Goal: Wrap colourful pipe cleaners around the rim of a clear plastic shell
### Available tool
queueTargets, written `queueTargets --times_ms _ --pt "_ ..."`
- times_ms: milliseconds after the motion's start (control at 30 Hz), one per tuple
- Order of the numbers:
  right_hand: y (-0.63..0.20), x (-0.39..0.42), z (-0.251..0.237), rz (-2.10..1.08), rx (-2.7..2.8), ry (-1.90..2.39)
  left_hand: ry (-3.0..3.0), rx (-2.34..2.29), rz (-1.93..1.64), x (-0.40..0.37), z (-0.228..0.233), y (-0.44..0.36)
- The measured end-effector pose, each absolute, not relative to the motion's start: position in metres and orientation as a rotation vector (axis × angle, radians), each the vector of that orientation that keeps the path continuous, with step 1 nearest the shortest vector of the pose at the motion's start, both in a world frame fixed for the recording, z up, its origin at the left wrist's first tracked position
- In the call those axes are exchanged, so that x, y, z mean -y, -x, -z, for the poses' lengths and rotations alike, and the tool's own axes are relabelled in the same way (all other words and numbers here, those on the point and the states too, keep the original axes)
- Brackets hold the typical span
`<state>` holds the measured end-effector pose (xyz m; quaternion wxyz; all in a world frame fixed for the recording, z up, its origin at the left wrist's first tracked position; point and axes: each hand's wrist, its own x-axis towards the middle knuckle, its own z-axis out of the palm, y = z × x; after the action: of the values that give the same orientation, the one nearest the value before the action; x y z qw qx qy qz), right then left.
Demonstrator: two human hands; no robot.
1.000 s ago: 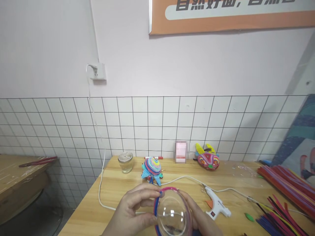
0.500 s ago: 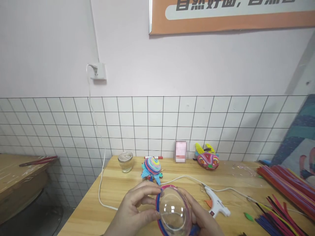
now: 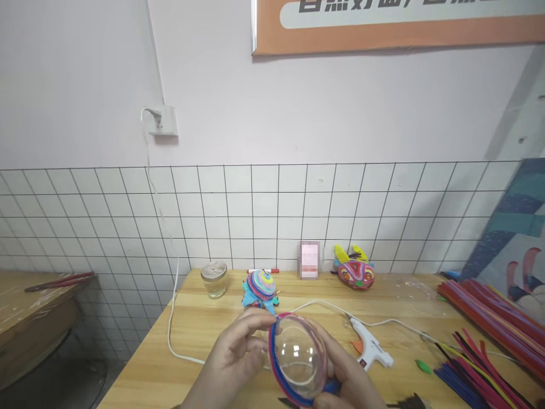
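Two bare hands, left hand [image 3: 232, 358], right hand [image 3: 347, 378], no rings, gloves or sleeves visible

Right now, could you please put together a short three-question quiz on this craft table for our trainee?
1. True or false: both the left hand and the right hand hold the clear half-sphere.
2. The glue gun lies: A) left of the hands, B) right of the hands, C) inside the glass jar.
3. Fill in: the half-sphere's rim is wrapped in blue and ____ pipe cleaner.

Key: 1 true; 2 B; 3 pink.
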<state>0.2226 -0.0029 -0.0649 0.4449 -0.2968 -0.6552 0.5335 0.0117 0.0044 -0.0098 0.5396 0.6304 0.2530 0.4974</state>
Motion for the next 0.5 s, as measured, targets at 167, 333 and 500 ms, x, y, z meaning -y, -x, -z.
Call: queueTargets --times_ms 167,333,500 --pt "-0.219 0.003 0.06 -1.435 1.511 0.714 -1.284 -0.597 -1.299 -0.009 0.012 -0.013" --pt "-0.217 0.006 0.06 -1.497 1.411 0.693 -1.101 -0.843 -1.415 -0.016 0.008 -0.016" --pt "-0.224 0.003 0.061 -1.352 1.54 0.697 -0.975 -0.912 -1.392 -0.018 0.008 -0.017"
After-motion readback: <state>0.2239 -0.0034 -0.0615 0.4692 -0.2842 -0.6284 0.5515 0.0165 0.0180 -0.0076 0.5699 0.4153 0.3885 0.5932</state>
